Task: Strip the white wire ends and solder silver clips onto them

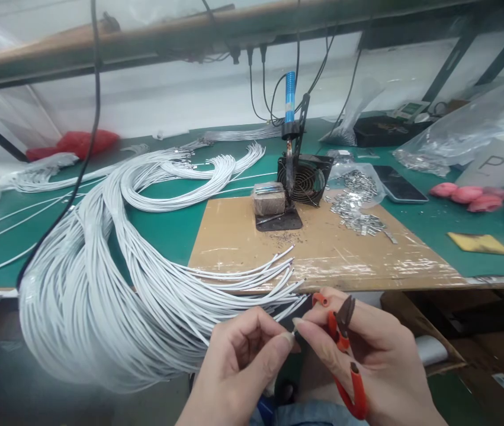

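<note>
My left hand (252, 355) is closed in a pinch, with the tip of a white cable just showing at its thumb and forefinger. My right hand (367, 349) almost meets it, thumb and forefinger closing at the same tip. Looped in the right hand's fingers is a small pair of scissors (344, 340) with orange handles, its short dark blades pointing up. What lies between the right fingertips is too small to make out. A thick bundle of white cables (114, 284) hangs over the bench edge at left, its cut ends fanning out just beyond my hands.
A blue-handled soldering iron (290, 97) stands tip down by a small black fan (307, 179) and a block (269, 199). Small metal pieces (360, 204) lie heaped on the cardboard (234, 236). Further right are a phone (400, 183) and a yellow sponge (478, 243).
</note>
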`<state>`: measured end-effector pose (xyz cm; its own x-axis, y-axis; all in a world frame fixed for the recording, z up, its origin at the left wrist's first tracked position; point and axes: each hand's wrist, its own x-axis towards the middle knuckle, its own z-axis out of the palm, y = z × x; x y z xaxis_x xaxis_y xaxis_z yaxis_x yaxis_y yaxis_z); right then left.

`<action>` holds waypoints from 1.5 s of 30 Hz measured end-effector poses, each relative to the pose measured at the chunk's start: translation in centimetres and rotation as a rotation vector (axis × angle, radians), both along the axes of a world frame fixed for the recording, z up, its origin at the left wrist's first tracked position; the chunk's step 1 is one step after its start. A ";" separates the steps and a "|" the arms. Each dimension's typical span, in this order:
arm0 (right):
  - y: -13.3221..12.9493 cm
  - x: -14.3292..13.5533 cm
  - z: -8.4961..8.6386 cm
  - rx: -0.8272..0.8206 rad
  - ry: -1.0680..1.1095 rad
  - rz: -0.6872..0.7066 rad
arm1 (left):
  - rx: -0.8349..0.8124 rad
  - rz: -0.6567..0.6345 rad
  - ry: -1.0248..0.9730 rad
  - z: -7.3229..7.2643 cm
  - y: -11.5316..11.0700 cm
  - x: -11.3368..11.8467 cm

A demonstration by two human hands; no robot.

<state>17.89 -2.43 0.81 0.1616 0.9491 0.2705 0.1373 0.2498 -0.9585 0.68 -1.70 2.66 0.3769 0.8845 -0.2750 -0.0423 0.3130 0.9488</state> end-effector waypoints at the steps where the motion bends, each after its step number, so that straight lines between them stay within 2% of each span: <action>1: 0.2 0.5 -0.2 -0.034 0.058 -0.046 | 0.000 -0.003 0.007 0.1 0.0 -0.1; 4: 1.0 2.2 -1.0 -0.162 0.235 -0.169 | -0.031 0.023 -0.006 0.2 0.0 -0.4; 8: 0.9 2.8 -1.5 -0.257 0.224 -0.095 | -0.090 0.083 -0.064 0.3 0.0 -0.1; 14: -0.6 2.1 -0.5 -0.343 -0.116 0.189 | -0.049 0.174 -0.033 0.3 0.0 0.4; 19: -0.6 2.9 -1.1 -0.302 -0.425 0.332 | -0.067 0.231 -0.123 0.6 -0.1 0.8; 28: -1.2 2.9 -1.7 -0.247 -0.630 0.315 | 0.004 0.341 -0.063 0.6 -0.3 1.4; 35: -1.0 2.3 -1.0 -0.180 -0.659 0.295 | 0.004 0.293 0.060 0.8 -0.3 1.3; 45: -1.1 2.1 -0.8 -0.169 -0.647 0.295 | 0.046 0.290 0.078 0.4 -0.3 1.1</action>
